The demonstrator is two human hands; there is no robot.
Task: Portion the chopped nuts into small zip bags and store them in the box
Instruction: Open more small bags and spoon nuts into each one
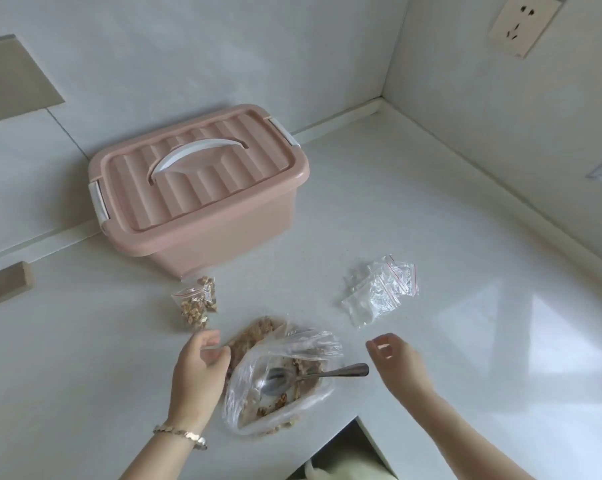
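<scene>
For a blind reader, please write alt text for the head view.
The left hand and right hand hover, holding nothing, either side of an open bag of chopped nuts with a spoon in it, on a white counter. Behind lie filled zip bags, empty zip bags and a closed pink box.

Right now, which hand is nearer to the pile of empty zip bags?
Right. The right hand hovers just nearer the camera than the empty zip bags, holding nothing. The left hand is across the open bag of nuts, close to the filled zip bags.
</scene>
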